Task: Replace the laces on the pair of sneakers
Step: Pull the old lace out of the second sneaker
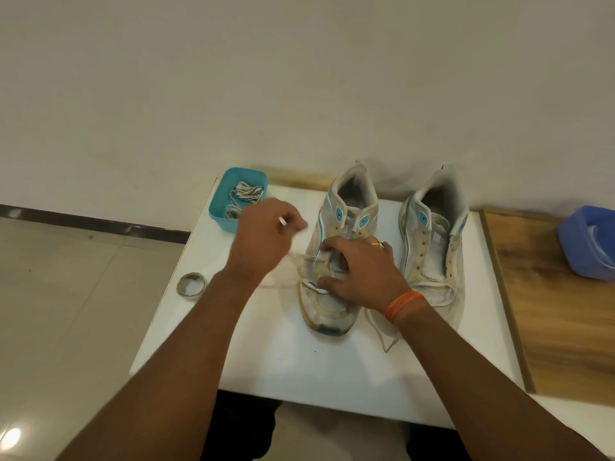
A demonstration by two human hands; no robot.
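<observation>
While the left hand (263,234) pinches a white lace (299,257) and the right hand (359,274) grips the left sneaker (327,307), a teal tub (219,207) holding patterned laces (244,193) sits on the white table (316,367) by a pale wall (299,78)

Single head-worn cam, wide-angle, looks fwd and steeply down from above the seated person. Close range: forearms enter from bottom of frame, white table (332,367) sits lower centre, wall (299,78) fills upper half. No 2nd view.

No readable text anywhere (sneaker markings blurred).
</observation>
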